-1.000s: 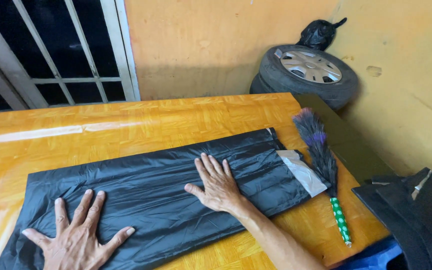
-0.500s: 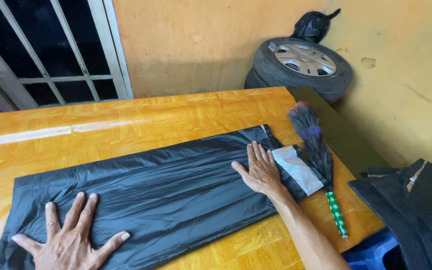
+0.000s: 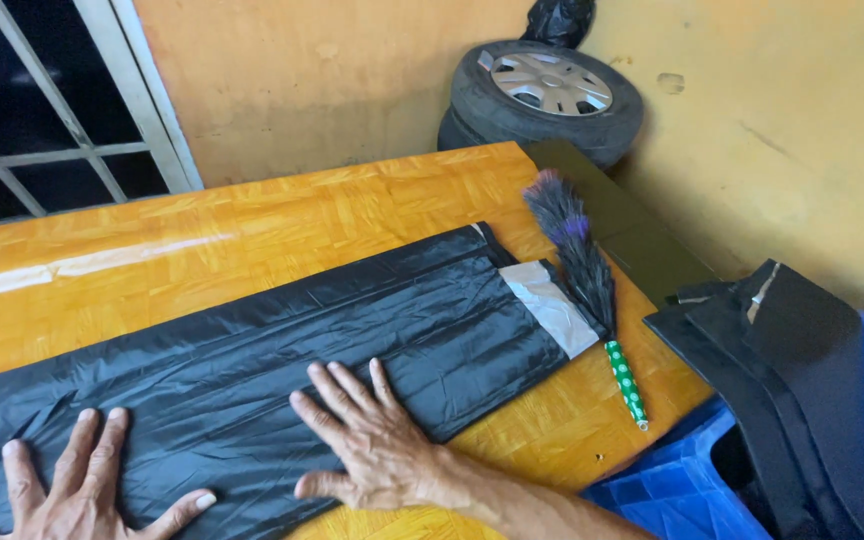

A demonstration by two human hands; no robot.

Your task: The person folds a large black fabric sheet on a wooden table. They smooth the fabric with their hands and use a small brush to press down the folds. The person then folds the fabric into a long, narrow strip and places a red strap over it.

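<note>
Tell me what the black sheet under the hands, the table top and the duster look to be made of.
Black sheet: thin plastic film, likely a bin bag; slightly glossy, with fine creases and fold lines. Both hands, left hand and right hand, lie flat on it.
Table top: wood-look parquet pattern with a shiny coat; real wood or laminate, cannot tell.
Duster: dark feathery head, possibly feathers or synthetic fibre; green patterned handle.

both hands are bare, with no gloves, rings or watch. the left hand point(image 3: 82, 490) shows pale, short-trimmed nails. the right hand point(image 3: 372, 445) runs into a bare forearm, no sleeve in view.
</note>
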